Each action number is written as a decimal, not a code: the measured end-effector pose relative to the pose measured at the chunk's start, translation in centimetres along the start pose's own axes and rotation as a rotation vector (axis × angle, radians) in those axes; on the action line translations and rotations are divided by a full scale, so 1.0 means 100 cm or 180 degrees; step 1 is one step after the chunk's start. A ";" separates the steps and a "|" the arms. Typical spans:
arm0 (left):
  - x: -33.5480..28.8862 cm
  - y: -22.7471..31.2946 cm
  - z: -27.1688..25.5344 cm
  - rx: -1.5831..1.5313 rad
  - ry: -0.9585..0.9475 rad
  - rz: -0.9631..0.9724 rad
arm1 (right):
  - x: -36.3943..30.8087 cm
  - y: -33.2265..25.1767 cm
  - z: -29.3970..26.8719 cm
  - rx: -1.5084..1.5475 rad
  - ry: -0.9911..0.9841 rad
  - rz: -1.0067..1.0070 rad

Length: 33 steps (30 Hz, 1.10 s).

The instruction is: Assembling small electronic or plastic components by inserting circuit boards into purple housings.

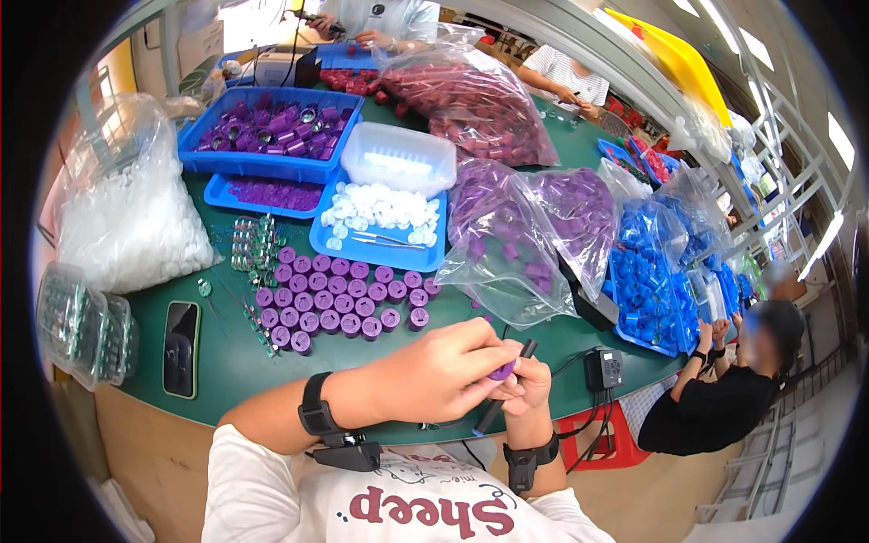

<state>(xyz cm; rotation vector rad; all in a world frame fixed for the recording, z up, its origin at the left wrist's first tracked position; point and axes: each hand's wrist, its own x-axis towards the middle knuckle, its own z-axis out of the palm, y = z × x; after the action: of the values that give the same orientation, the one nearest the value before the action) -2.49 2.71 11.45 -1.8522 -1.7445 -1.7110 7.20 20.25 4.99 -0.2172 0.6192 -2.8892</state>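
Both my hands meet above the table's near edge. My left hand [453, 366] is closed, its fingertips pinching a small purple round cap [501, 370]. Against it, my right hand [529, 387] is closed round a dark rod-shaped tool [491, 416] with a blue end; its exact kind cannot be made out. My fingers hide most of the cap. Left of my hands, rows of purple caps [339, 299] stand upright on the green table [240, 385]. Small green circuit boards [255, 242] with thin wires lie beside them.
A phone [181, 348] and clear plastic trays [86, 330] are at the left. Behind stand a blue bin [272, 163] of purple parts and a blue tray [376, 255] with white discs and tweezers. Bags of purple parts [534, 217] and a black box [604, 369] with cables sit right. Co-workers sit around.
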 end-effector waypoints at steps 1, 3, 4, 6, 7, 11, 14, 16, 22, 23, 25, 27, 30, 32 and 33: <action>-0.001 0.000 0.002 -0.0008 0.0046 -0.0024 | -0.001 -0.001 -0.003 -0.0009 0.0024 0.0046; -0.003 0.001 0.007 0.0253 0.0038 -0.0001 | -0.002 -0.002 -0.007 -0.0181 0.0053 0.0028; -0.004 -0.001 0.009 0.0211 0.0071 0.0013 | -0.002 -0.001 -0.011 -0.0206 0.0008 -0.0045; -0.006 0.000 0.010 0.0183 0.0098 -0.0050 | -0.003 0.001 -0.014 -0.0223 -0.0059 -0.0041; -0.006 0.000 0.010 0.0162 0.0085 -0.0096 | -0.002 0.002 -0.014 -0.0228 -0.0144 -0.0075; -0.009 -0.001 0.007 0.0146 0.0026 -0.0160 | 0.001 0.005 -0.005 -0.0203 -0.0234 -0.0120; -0.011 0.001 0.006 0.0021 -0.0101 -0.0136 | -0.001 0.007 -0.004 -0.0271 -0.0413 -0.0049; -0.012 0.001 0.006 -0.0046 -0.0072 -0.0101 | -0.002 0.009 0.002 -0.0302 -0.0325 -0.0057; -0.031 -0.014 0.010 0.0236 0.0176 -0.0154 | -0.003 0.008 0.012 -0.0945 0.0301 0.0133; -0.035 -0.019 0.008 0.0234 0.0141 -0.0167 | -0.001 0.007 0.019 -0.0913 0.0305 0.0113; -0.047 -0.027 0.008 0.0723 0.0094 -0.0656 | 0.006 0.006 0.041 -0.3746 0.1112 0.0336; -0.059 -0.031 0.013 0.0781 -0.0080 -0.1023 | 0.017 0.020 0.050 -0.4484 0.1290 0.0824; -0.077 -0.045 0.018 0.0443 -0.0564 -0.2072 | 0.027 0.013 0.054 -0.5089 0.1074 0.0524; -0.094 -0.051 0.023 0.0470 -0.0332 -0.1874 | 0.022 0.002 0.057 -0.4406 0.1038 -0.0664; -0.097 -0.050 0.025 0.0471 -0.0109 -0.1665 | 0.026 -0.004 0.052 -0.3135 0.0157 -0.1146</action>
<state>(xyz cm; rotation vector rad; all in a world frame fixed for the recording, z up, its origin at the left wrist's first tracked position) -2.00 -0.07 0.64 -1.4547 -2.4561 -1.6320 5.56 18.04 10.17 -0.4048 2.1474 -2.6050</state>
